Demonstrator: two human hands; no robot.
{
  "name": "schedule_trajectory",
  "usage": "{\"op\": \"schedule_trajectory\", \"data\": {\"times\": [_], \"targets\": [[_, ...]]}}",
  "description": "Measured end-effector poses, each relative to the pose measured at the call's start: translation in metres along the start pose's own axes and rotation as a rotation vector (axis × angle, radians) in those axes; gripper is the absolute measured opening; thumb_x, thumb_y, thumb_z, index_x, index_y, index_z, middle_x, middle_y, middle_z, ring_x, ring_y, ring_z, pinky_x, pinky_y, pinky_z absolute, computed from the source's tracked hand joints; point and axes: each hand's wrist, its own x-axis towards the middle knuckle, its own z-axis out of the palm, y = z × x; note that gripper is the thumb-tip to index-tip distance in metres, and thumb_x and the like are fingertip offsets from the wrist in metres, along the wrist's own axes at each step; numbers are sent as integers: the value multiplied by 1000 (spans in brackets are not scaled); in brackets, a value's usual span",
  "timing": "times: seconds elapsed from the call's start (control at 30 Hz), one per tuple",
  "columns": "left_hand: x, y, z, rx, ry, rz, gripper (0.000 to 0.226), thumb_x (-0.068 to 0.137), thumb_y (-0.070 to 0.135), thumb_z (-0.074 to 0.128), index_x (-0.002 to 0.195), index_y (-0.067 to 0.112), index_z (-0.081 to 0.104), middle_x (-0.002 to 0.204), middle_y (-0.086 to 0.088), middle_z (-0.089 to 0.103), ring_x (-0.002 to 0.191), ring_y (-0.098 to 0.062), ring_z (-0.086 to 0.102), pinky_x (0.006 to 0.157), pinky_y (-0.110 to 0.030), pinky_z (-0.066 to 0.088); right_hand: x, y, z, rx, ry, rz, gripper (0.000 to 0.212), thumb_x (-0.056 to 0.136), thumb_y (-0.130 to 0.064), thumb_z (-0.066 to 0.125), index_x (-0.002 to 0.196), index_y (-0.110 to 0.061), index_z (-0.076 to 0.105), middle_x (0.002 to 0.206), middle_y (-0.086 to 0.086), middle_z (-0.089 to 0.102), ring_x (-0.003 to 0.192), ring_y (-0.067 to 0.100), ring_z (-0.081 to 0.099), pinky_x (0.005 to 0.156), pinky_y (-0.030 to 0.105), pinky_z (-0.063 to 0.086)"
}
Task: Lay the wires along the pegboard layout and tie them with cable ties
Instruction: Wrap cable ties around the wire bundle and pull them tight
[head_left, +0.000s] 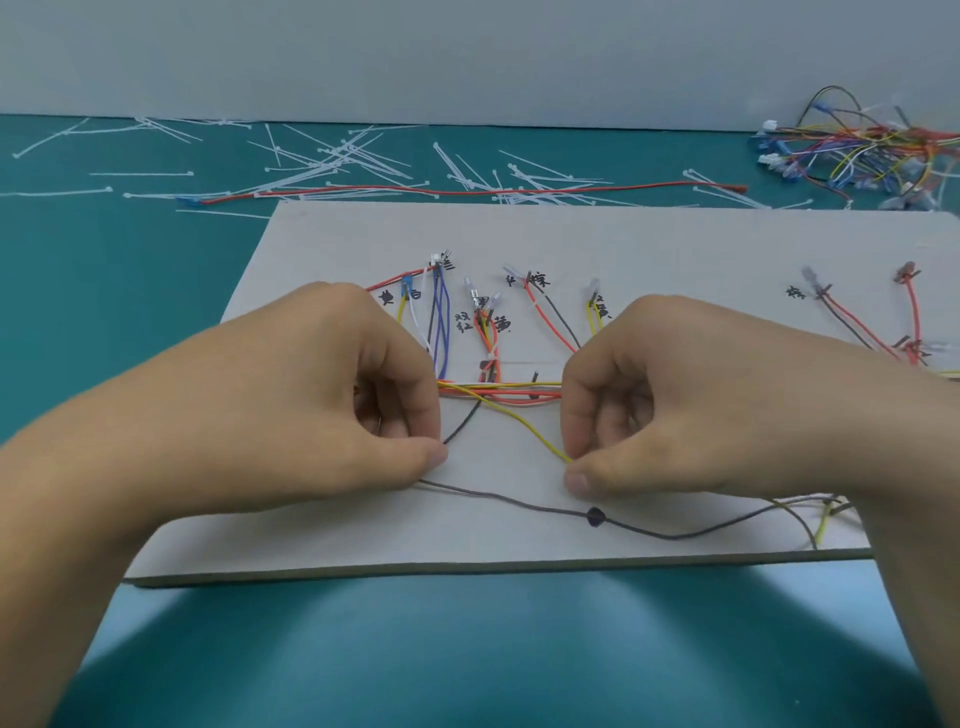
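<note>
A grey pegboard (675, 244) lies flat with coloured wires laid out on it and handwritten labels by their terminals. A horizontal bundle of red, yellow and white wires (498, 391) runs between my hands. My left hand (332, 395) pinches a dark grey wire (462, 426) between thumb and forefinger. My right hand (649, 405) pinches a yellow wire (535, 434) that slopes down from the bundle. A long dark wire (519, 503) with a black knot-like bead (595, 516) trails along the board's front.
Many loose white cable ties (337, 156) are scattered on the teal table behind the board. A long red wire (467, 191) lies among them. A tangled heap of spare wires (872, 150) sits at the back right. A grey wall stands behind.
</note>
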Motion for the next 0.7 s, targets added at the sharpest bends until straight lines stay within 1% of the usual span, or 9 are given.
{"op": "schedule_trajectory", "data": {"times": [0.1,0.2,0.23,0.33,0.4,0.53,0.57,0.63,0.7], "targets": [[0,-1,1,-20,46,34,16,71,50,72,79,38,76,66,13,70,66,-13,66,62,-29,53,-1,0,1,-10,-3,8,11,75,-34,81,83,-31,73,65,-11,72,47,2,58,46,16,46],[3,1,5,-32,151,82,13,75,46,73,82,35,75,72,11,68,72,-16,64,66,-36,55,-3,-3,2,20,-67,-39,9,77,-32,80,83,-31,74,65,-14,72,50,2,60,48,14,46],[4,2,8,-41,172,99,10,76,44,73,83,36,76,73,11,66,74,-17,63,67,-35,54,-3,-4,3,27,-86,-62,8,78,-31,80,83,-31,74,66,-14,72,51,1,60,48,14,46],[7,5,15,-47,137,124,9,78,38,73,82,37,80,78,10,61,78,-15,60,71,-28,49,-4,-7,7,25,-117,-120,7,79,-32,78,85,-34,75,68,-15,70,54,2,61,49,18,47],[9,6,18,-21,110,118,10,77,39,71,80,36,80,79,9,60,78,-14,60,71,-27,48,-3,-8,9,34,-136,-148,6,80,-31,79,85,-33,76,66,-15,68,54,2,59,49,16,45],[11,6,20,3,143,108,12,76,41,72,73,33,79,80,9,61,77,-13,60,71,-28,44,-3,-10,12,54,-155,-154,3,82,-31,80,82,-30,77,61,-15,65,53,2,58,48,13,40],[12,6,20,9,160,106,12,76,42,72,72,33,78,81,10,61,78,-13,60,73,-29,43,-3,-11,12,61,-155,-150,4,83,-32,78,82,-29,77,61,-14,65,53,2,58,49,14,41],[13,6,22,23,204,97,13,75,45,73,69,34,76,83,12,61,82,-10,59,77,-32,40,-2,-12,11,71,-144,-154,13,88,-35,73,79,-25,76,59,-9,65,51,2,56,50,21,44],[15,6,23,14,245,93,15,75,46,73,67,33,74,83,13,61,86,-8,58,79,-34,40,0,-13,11,116,-111,-132,20,93,-31,66,78,-20,73,59,-5,66,50,4,56,53,28,50]]}}
